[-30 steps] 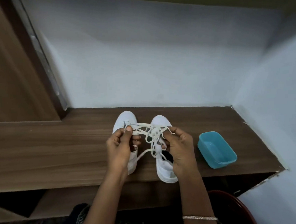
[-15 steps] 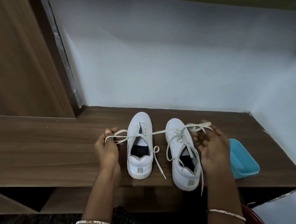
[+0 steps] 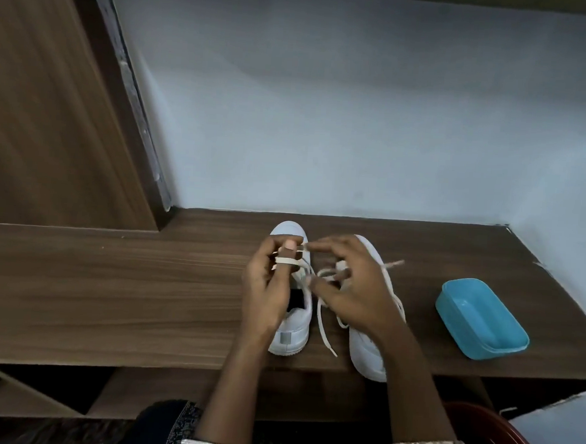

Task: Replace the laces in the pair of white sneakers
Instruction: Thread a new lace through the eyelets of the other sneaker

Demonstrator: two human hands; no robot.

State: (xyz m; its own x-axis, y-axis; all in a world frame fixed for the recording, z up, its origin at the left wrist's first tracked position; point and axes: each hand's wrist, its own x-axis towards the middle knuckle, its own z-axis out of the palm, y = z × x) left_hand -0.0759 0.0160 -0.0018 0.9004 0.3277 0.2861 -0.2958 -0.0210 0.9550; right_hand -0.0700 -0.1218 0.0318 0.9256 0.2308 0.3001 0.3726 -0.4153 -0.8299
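On the worktop [image 3: 125, 297]: two white sneakers are standing side by side, toes pointing at the wall, the left sneaker [image 3: 292, 328] just beside the right sneaker [image 3: 367, 353].
Left hand [image 3: 268, 289]: is hovering over the left sneaker; its grip is pinching a white lace [image 3: 286, 261], which is running across one finger.
Right hand [image 3: 352, 294]: is hovering over the right sneaker, blurred; its grip is curling round loops of the lace.
Lace tail: is hanging down between the two sneakers.
Blue tub [image 3: 481, 319]: is lying on the worktop, right of the sneakers, well apart.
Wrists: each is wearing a thin bangle.
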